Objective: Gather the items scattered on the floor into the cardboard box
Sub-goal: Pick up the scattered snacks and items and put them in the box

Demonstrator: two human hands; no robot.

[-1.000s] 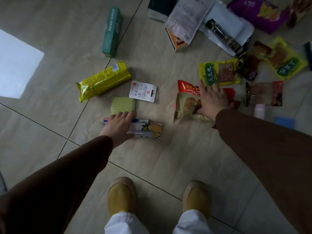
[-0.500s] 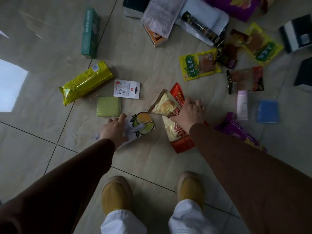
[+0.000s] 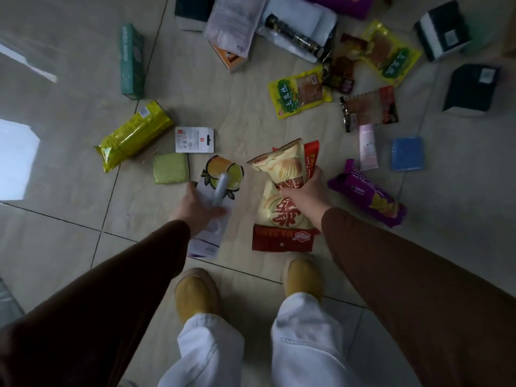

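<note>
My left hand [image 3: 196, 209] grips a white carded pack with fruit art and a pale tube [image 3: 220, 177], lifted above the floor. My right hand [image 3: 307, 192] grips two snack bags together: a yellow chip bag [image 3: 282, 174] and a red bag [image 3: 282, 238] behind it. Many items lie on the tiles beyond: a yellow-green pack [image 3: 134, 135], a green sponge [image 3: 170, 169], a white card [image 3: 194, 139], a teal box [image 3: 131, 60], a purple bag [image 3: 368, 194]. No cardboard box is in view.
Further back lie yellow snack packets [image 3: 300, 92], a dark red packet [image 3: 368, 108], a pink tube [image 3: 368, 148], a blue sponge [image 3: 407, 153], dark boxes [image 3: 472, 90] and white pouches [image 3: 234, 23]. My yellow slippers [image 3: 196, 294] stand on the tiles below my hands.
Both hands have lifted their items off the floor and drawn them toward my feet. The view has shifted, bringing more items at the right into sight.
</note>
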